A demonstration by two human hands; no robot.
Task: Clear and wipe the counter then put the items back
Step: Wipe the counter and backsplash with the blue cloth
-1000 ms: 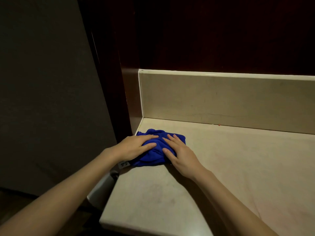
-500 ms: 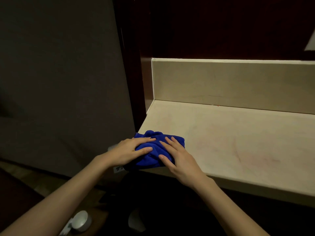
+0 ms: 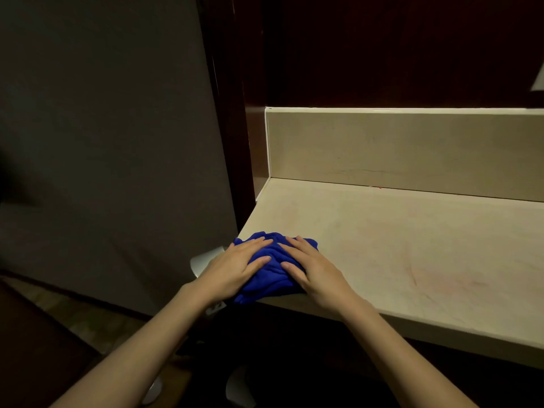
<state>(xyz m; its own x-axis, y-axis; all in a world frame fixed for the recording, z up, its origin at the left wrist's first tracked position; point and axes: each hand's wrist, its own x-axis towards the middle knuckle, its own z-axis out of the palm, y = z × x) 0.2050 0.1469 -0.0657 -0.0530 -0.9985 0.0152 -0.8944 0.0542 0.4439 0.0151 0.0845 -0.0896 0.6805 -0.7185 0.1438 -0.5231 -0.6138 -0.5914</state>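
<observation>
wiping stroke at the near left corner of the surface. compared with 1 second ago, the blue cloth has travelled from the back left corner, close to the upstand, forward to the front edge, where part of it now overhangs the lip; over the last half second it has barely shifted. judged from this, a back-to-front pass along the left end is ending, and the wide stretch to the right appears not yet covered; no items stand on the visible part, so the clearing step looks done and the putting back remains.

left hand and right hand both lie flat on the cloth, fingers straight and slightly spread, pressing down rather than gripping, the 2 sets of tips angled toward each other.

the cloth is soft, deep blue, bunched into rumpled folds. the surface is pale, smooth, stone-like, with faint reddish streaks and a rounded front lip. the upstand at the back is of the same material. a dark glossy panel rises behind.
</observation>
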